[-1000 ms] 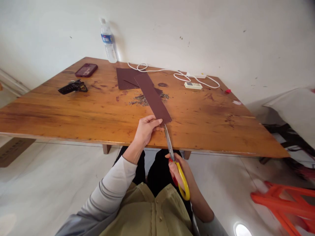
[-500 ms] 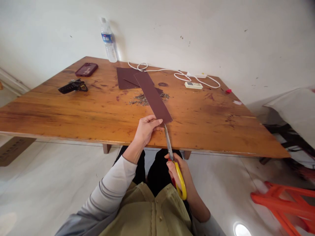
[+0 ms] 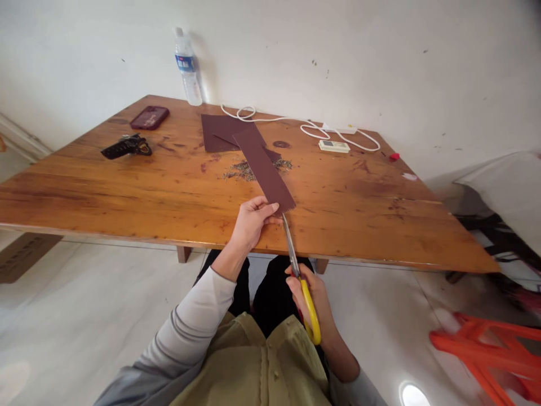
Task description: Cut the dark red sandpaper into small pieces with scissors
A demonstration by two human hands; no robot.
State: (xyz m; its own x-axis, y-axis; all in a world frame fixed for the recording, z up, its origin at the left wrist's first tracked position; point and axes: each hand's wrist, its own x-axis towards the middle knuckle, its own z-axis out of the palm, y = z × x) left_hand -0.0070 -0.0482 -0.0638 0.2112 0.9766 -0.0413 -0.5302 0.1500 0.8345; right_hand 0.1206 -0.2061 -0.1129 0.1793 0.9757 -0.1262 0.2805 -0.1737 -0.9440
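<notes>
My left hand [image 3: 252, 223] pinches the near end of a long dark brown paper strip [image 3: 262, 167], which slants up and away over the wooden table [image 3: 127, 186]. My right hand [image 3: 310, 301] grips yellow-handled scissors [image 3: 301, 282]; their blades point up at the strip's near edge, which is cut into small teeth. Behind the strip lie more brown sheets [image 3: 217, 132] and a small heap of paper shreds [image 3: 245, 169].
A water bottle [image 3: 187, 69] stands at the back edge by the wall. A dark red phone [image 3: 149, 117] and a black tool [image 3: 125, 146] lie at the left. A white cable [image 3: 296, 125] and small white device [image 3: 333, 146] lie at the back right. An orange stool [image 3: 486, 352] is on the floor right.
The scissor handles have closed slightly and my right hand has shifted a little left. The strip and my left hand stay almost in place.
</notes>
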